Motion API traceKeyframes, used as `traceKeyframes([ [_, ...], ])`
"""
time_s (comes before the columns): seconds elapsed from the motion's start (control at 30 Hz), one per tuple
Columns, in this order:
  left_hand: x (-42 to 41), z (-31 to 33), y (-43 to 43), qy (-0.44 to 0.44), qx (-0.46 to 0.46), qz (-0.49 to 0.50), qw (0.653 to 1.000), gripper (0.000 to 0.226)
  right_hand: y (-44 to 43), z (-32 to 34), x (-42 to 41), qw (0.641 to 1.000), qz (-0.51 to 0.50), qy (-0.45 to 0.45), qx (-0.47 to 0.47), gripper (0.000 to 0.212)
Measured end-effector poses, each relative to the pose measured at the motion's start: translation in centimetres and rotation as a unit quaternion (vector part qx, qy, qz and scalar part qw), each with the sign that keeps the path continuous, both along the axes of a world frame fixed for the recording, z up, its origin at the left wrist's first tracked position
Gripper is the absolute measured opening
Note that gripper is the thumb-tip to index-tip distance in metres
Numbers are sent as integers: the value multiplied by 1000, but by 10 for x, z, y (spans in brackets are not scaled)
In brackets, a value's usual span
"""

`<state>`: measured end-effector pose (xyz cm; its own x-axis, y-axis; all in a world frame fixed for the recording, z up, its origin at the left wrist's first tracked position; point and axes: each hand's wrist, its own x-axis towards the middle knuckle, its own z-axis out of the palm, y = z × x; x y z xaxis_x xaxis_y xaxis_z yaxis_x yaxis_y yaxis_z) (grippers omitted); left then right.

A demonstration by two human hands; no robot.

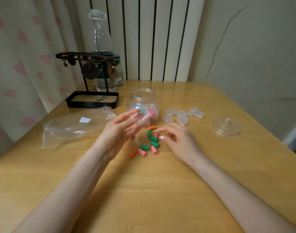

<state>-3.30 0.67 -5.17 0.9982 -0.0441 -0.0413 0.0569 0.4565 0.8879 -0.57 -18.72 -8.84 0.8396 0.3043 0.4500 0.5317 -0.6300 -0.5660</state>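
Note:
Several foam earplugs, green (153, 139), pink (142, 152) and orange (151, 127), lie loose on the wooden table (143, 190). My left hand (120, 130) is raised above them and holds a small clear plastic case (142, 119) at its fingertips. My right hand (175, 138) rests low on the table and pinches a pink earplug (156, 134) between thumb and forefinger. Behind the hands stands an open clear jar (143, 101) with filled small cases inside.
Several small clear cases (182, 115) lie right of the jar. The jar's clear lid (226, 127) sits at the far right. A crumpled plastic bag (73, 126) lies at the left. A black jewellery stand (91, 98) and bottles (101, 47) stand at the back left.

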Motion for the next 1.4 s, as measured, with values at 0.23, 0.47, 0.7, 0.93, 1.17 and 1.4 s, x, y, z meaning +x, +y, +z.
traceKeyframes([
  [0.23,1,0,1,12,-11,14,1000,35,15,-7,3,993,24,37,-107,21],
  [0.47,1,0,2,7,-12,1,1000,36,16,3,-3,993,11,63,-95,20],
  [0.7,-1,-2,-1,39,51,-55,996,38,9,9,-10,995,-3,21,-94,27],
  [0.93,-3,-6,-9,65,66,-99,991,40,1,34,-18,986,33,-137,90,23],
  [1.17,-5,-9,-16,83,57,-172,980,36,10,22,-22,990,75,-119,20,12],
  [1.4,-4,-7,-14,101,-55,-191,975,34,5,28,-23,990,74,-79,96,11],
])
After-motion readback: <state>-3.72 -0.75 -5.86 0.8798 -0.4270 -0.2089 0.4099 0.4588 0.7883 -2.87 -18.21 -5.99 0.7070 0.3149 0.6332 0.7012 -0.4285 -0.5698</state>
